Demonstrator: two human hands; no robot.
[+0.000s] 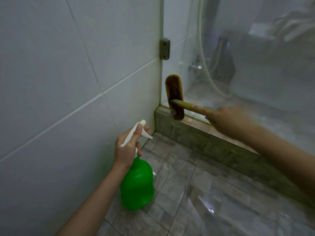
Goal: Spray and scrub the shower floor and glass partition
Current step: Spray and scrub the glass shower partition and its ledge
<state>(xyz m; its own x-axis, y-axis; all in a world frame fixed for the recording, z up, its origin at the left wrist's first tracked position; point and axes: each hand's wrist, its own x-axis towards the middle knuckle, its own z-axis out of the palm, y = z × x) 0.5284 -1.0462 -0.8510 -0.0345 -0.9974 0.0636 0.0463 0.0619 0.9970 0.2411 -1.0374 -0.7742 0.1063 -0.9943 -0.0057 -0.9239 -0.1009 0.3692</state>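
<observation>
Careful: right hand [226,120] fingers clamped on the brown wooden scrub brush [174,97] at the clear glass partition [247,65], left hand [127,145] wrapped round the green plastic spray bottle [138,183], and pressed hard, that brush could skid.

- White wall [68,65] of large tiles with grey grout fills the left.
- Glossy grey marbled floor [204,193] catches a glint of light.
- Tiled kerb [190,135] meets the wall at the corner.
- Metal bracket [164,49] above it.
</observation>
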